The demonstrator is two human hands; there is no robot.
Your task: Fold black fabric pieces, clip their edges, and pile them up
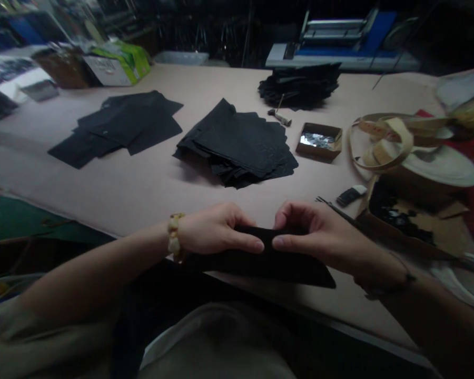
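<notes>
Between my hands is a black flat piece of sheet material (268, 268), possibly fabric or leather, near the front edge of the table. My left hand (225, 231) grips its upper edge, thumb on the near face and fingers behind. My right hand (316, 231) pinches the same edge just to the right, its fingers curled behind. The two thumb tips are almost together. Beyond them lies a fanned pile of black pieces (240, 142). Another spread of black pieces (122, 123) rests to the left.
A taller black stack (300, 84) sits at the back, with a small hammer-like tool (280, 117) before it. On the right are a small box of shiny metal bits (319, 141), rolled tan strap (395, 142) and a cardboard box of black parts (414, 216). A green-white box (118, 62) stands back left.
</notes>
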